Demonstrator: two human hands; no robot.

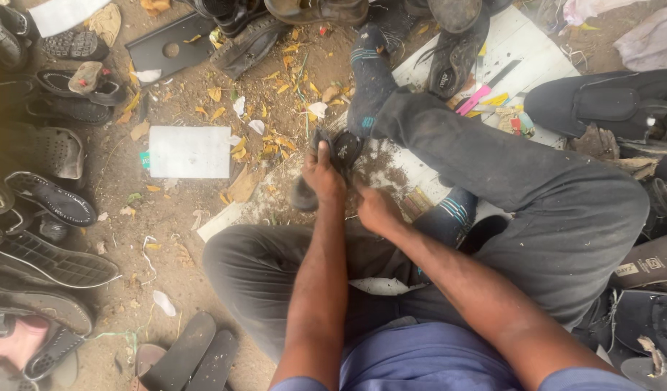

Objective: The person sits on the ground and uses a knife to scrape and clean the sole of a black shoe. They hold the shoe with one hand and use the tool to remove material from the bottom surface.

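We see no box or tray here; the dirt ground (167, 217) carries everything, with a white board (522, 43) under the outstretched leg at the far right. Along the left edge of the ground lies a row of worn sandals (51, 203) and soles, and more shoes (449, 51) crowd the far edge. A white square sheet (189, 151) lies flat left of the hands, with dry leaves scattered around it. The open room is the bare patch between that sheet, the sandals and the bent knee; on the right, dark shoes press close to the leg.

Our left hand (323, 176) is closed over the top of a dark shoe (341, 148), fingers wrapped around it, holding it just in front of the knees, beside the socked foot (370, 72). Our right hand (378, 210) sits just beside it, fingers curled together against the shoe's near end; we cannot tell whether it grips anything. A pink tool (475, 99) lies on the board, well apart from both hands.
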